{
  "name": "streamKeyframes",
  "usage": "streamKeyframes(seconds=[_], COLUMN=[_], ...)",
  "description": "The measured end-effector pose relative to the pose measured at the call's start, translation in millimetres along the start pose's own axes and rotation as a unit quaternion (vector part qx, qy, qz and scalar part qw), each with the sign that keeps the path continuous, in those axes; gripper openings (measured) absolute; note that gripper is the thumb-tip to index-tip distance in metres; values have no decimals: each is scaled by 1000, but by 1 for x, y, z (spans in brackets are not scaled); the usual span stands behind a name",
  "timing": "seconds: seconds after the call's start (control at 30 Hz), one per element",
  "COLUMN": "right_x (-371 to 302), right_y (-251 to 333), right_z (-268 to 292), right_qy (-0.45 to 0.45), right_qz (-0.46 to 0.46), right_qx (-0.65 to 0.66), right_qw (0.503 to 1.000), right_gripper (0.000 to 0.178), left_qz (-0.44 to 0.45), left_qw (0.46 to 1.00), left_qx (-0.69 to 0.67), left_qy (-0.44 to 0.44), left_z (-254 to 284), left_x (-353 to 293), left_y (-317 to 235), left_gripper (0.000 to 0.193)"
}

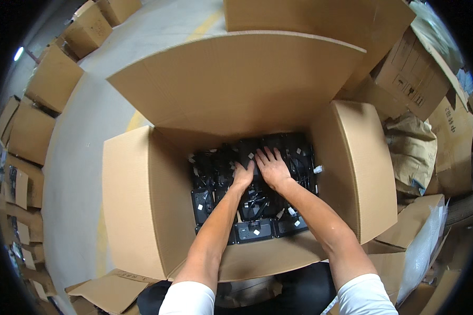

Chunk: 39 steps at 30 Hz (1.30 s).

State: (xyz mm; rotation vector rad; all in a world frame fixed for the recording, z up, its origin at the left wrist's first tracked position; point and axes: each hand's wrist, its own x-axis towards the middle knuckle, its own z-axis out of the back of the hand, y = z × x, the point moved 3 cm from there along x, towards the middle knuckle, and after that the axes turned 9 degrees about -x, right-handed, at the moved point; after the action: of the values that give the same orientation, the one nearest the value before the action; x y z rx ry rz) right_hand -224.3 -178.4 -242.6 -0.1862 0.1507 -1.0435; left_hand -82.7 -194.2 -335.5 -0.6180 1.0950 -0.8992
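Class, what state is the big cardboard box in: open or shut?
Open. The box has all its flaps folded outward, showing black parts inside, with both hands reaching in.

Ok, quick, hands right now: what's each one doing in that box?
Left hand: down among the black fan parts in the cardboard box, fingers hidden; grip cannot be told.
Right hand: open, fingers spread, flat on the parts.
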Motion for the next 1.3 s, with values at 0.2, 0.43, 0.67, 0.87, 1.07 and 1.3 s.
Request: streamKeyframes(seconds=[0.2, 0.43, 0.67, 0.87, 1.07, 1.3], right_x=[-16, -65, -86, -71, -85, -103], right_y=[-8, -11, -14, 41, 124, 157], right_z=[14, 56, 75, 156, 237, 268], right_qy=[69, 35, 215, 171, 127, 116], right_qz=[21, 70, 72, 128, 221, 279], right_qx=[-31, 98, 188, 159, 195, 227], right_qw=[997, 992, 956, 964, 947, 926], right_gripper=[48, 63, 47, 51, 51, 44], left_qz=[-296, -317, 5, 63, 105, 7], left_qw=[891, 938, 884, 902, 950, 945], left_qx=[274, 137, 41, 136, 261, 255], left_qy=[206, -18, -466, -404, -138, -207], left_z=[125, 433, 626, 603, 606, 608], left_x=[-107, -416, -668, -644, -625, -659], left_y=[-133, -168, 106, 254, 251, 204], left_gripper=[67, 44, 42, 64, 59, 45])
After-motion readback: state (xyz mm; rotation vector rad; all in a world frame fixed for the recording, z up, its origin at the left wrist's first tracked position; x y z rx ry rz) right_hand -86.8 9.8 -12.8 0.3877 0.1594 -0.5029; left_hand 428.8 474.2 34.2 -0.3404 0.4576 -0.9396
